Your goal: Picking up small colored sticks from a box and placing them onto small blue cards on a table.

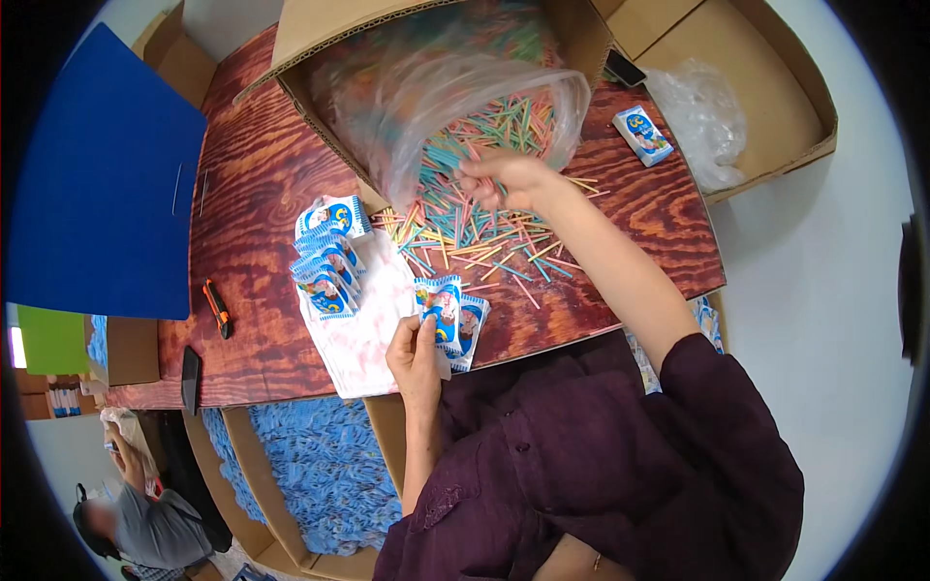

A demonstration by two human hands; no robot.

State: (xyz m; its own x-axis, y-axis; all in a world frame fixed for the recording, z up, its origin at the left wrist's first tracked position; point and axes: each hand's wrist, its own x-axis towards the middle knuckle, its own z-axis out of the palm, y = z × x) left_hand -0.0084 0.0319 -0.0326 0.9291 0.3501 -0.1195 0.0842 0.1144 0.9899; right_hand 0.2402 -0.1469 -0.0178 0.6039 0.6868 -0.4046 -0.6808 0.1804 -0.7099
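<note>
My left hand [415,366] pinches a small blue-and-white printed packet [444,312] near the table's front edge. A second packet [473,327] lies right beside it; whether the hand also holds that one I cannot tell. At the mouth of a clear plastic bag [399,160], my right hand [515,181] is closed around several thin blue sticks [443,158]. Below it, loose pastel sticks [465,225] in pink, blue and yellow spill onto the table. A row of similar packets [331,266] leans together on a white sheet [351,356], left of my left hand.
The bag lies in a tipped cardboard carton [329,131]. At right are a small printed box [642,137], a dark phone [625,69] and another open carton [790,160]. An orange cutter [218,310] lies left. Blue wrappers [325,465] fill a box below; a person [160,523] sits lower left.
</note>
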